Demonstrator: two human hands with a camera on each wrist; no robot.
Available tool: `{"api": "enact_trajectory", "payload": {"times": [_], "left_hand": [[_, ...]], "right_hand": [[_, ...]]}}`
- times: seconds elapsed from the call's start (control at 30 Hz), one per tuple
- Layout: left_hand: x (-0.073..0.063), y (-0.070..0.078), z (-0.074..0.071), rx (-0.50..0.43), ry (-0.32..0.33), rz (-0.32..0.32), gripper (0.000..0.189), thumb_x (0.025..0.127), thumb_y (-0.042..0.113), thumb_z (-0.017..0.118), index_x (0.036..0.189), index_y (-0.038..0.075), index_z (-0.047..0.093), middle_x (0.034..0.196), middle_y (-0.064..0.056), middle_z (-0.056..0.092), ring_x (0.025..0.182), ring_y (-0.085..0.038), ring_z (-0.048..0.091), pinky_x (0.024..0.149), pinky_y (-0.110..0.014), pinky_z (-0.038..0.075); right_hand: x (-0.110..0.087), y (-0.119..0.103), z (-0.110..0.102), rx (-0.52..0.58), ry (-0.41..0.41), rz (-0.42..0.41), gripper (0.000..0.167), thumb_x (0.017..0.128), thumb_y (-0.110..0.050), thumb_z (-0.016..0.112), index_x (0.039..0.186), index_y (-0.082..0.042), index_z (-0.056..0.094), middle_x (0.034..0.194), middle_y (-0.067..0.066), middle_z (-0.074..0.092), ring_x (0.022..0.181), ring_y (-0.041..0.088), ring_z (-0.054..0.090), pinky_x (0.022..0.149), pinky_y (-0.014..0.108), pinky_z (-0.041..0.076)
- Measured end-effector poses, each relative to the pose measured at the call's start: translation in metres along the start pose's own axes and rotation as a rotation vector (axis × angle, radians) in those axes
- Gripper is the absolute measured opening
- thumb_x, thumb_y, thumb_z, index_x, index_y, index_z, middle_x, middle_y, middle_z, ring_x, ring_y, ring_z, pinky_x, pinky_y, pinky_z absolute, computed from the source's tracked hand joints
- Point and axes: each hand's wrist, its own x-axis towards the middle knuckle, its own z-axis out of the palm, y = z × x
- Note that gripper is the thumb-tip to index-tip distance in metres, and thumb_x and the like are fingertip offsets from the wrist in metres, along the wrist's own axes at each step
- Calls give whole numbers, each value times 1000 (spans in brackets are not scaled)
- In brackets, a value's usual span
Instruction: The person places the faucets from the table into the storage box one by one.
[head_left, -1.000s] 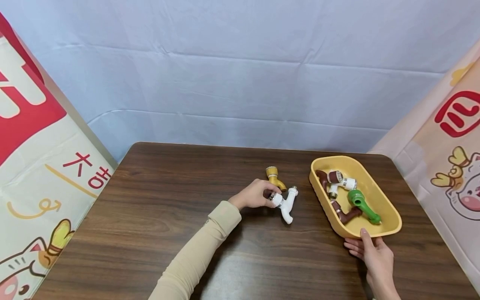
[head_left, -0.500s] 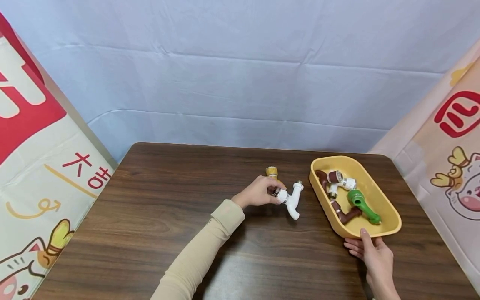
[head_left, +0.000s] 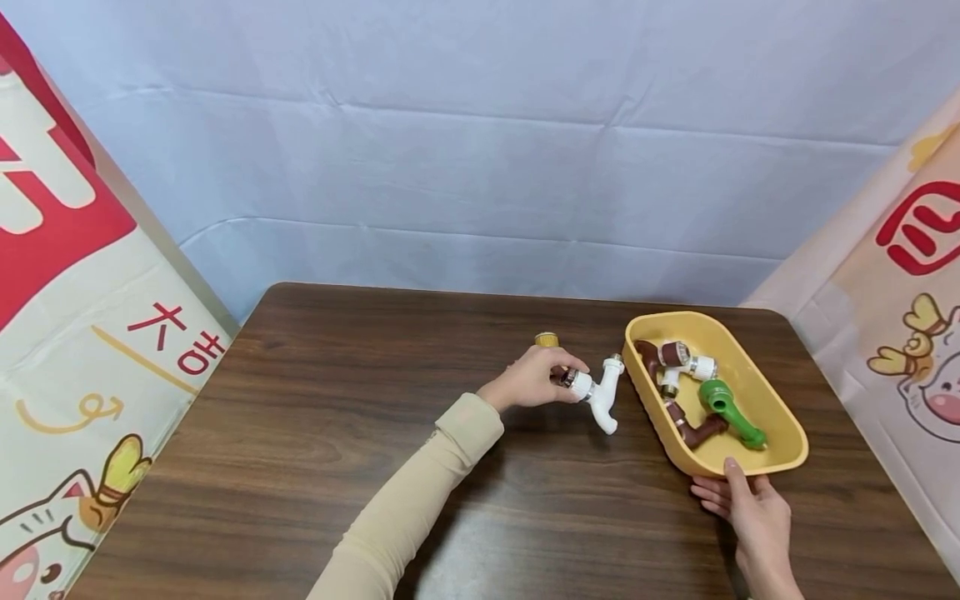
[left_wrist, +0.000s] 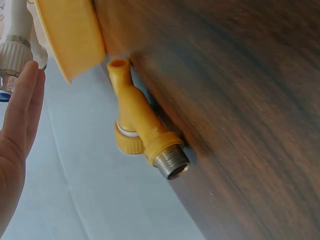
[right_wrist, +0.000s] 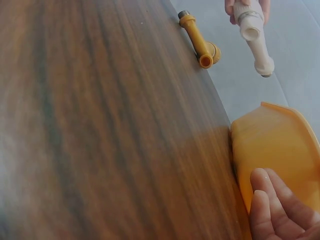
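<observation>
My left hand [head_left: 532,379] pinches a white faucet [head_left: 602,404] by its ribbed knob, its spout hanging downward, just left of the yellow basket [head_left: 783,433]. In the right wrist view the white faucet [right_wrist: 257,45] is off the tabletop. Behind the left hand lies a yellow faucet [head_left: 547,339], mostly hidden in the head view; the left wrist view shows that faucet [left_wrist: 137,110] whole, with a metal threaded end. My right hand [head_left: 761,521] holds the basket's near end, thumb at the rim and fingers against the outer wall, as the right wrist view also shows.
Inside the basket lie two brown faucets [head_left: 697,429], a white one [head_left: 702,367] and a green one [head_left: 735,414]. Everything stands on a dark wooden table [head_left: 337,400]. A pale cloth [head_left: 450,167] hangs behind it, with printed banners at both sides.
My left hand has raised the white faucet and carried it right, toward the basket, covering more of the yellow faucet. The right hand and the basket have stayed in place.
</observation>
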Motion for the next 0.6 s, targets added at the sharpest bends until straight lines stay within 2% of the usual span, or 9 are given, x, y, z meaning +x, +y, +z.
{"api": "enact_trajectory", "payload": {"times": [0.17,0.4,0.6], "left_hand": [[5,7,0,18,-8,-9,36,78,16,73,112,10,65,105,-2,62,87,-6,54,72,-16,43],[13,15,3,-3,-3,-28,36,79,17,72,114,11,64,111,-2,60,97,-8,55,80,-18,44],[21,19,7,-31,5,-18,36,79,16,71,114,10,63,110,-3,59,91,-5,55,70,-9,42]], "right_hand": [[0,0,-1,-3,0,4,34,92,-43,45,110,-14,41,60,-8,65,62,8,65,55,24,51],[0,1,0,-6,2,-5,34,92,-43,45,110,-14,41,60,-7,65,62,8,65,55,23,51],[2,2,0,-18,1,-37,34,91,-43,46,109,-14,42,59,-7,65,62,7,65,54,23,51]]}}
